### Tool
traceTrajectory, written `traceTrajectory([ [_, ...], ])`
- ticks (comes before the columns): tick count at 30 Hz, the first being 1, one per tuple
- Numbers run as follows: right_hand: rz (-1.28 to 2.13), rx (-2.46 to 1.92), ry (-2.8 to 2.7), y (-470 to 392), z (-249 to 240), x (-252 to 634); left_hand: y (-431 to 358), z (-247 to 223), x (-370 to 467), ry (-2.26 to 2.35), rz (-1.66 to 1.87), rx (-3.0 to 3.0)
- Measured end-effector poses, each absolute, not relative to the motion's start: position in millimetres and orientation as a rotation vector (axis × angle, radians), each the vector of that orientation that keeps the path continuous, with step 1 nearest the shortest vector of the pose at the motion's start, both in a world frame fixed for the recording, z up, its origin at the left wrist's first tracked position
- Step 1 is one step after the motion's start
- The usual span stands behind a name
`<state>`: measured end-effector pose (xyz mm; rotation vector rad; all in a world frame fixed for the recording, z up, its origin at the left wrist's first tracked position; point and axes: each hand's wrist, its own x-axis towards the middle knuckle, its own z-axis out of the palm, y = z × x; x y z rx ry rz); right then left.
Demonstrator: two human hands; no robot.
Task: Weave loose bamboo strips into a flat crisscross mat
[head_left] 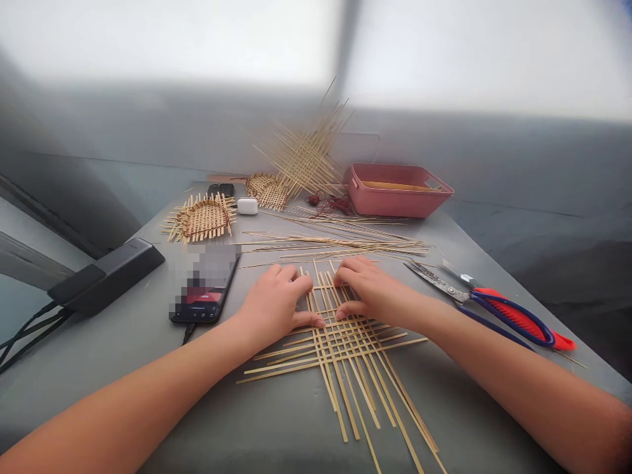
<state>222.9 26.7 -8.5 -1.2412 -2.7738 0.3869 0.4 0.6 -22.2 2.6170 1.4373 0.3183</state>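
A loose lattice of woven bamboo strips (pixel 340 345) lies flat on the grey table, its long ends fanning toward me and out to both sides. My left hand (pixel 279 303) is at its far left part, fingers curled over the strips and thumb laid on the weave. Opposite it, my right hand (pixel 368 293) has its fingers bent around the far right strips, the thumb pointing inward. Both hands grip the weave; the strips right under the fingers are hidden.
Behind the weave lie loose bamboo strips (pixel 340 245). Scissors (pixel 474 303) rest at right beside a red-handled tool (pixel 513 313). A phone (pixel 205 296) and a black power strip (pixel 108 276) are at left. Farther back are a woven piece (pixel 202 218), a white case (pixel 247 206) and a pink basket (pixel 395 201).
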Motion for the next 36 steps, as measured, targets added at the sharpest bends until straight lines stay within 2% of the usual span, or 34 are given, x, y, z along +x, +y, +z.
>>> traceTrajectory([
  [12,0.525,-1.283,-2.716,25.8,-10.9,224.1,0.0,-21.2,1.2,1.454,0.344,2.542],
  [36,0.532,-1.544,-2.630,16.8,-0.9,213.8,-1.5,-23.2,6.3,1.418,0.375,2.462],
])
